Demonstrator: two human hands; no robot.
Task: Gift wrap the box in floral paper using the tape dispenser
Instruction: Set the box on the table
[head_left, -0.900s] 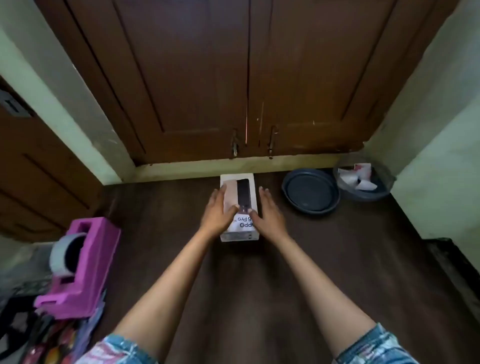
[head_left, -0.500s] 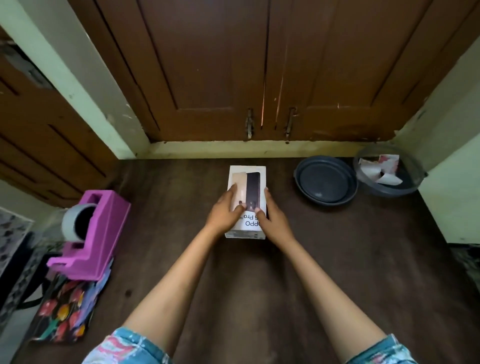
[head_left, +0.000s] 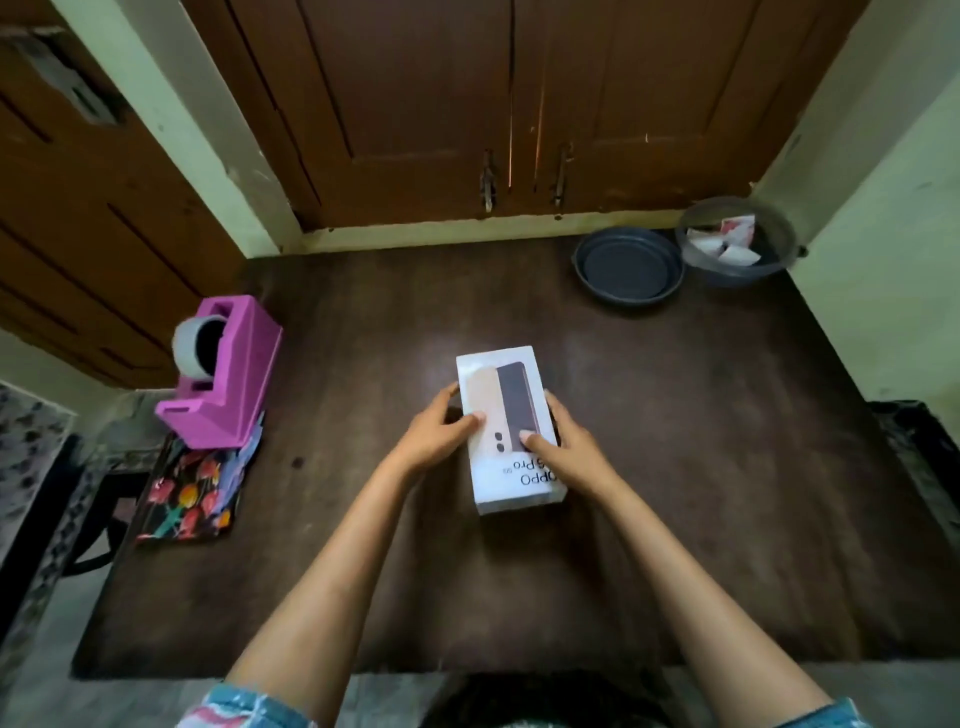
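tape dispenser (head_left: 228, 382) left (table edge), basins (head_left: 628, 270) far-right

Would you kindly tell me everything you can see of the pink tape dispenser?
The tape dispenser is a blocky, bright pink body, plastic by its look, with a low stepped ledge at its near end. A pale grey tape roll stands upright in its slot, dark core showing. It stands at the left edge of the table, its near end seemingly over the floral paper. The left hand and right hand hold the box, away from it.
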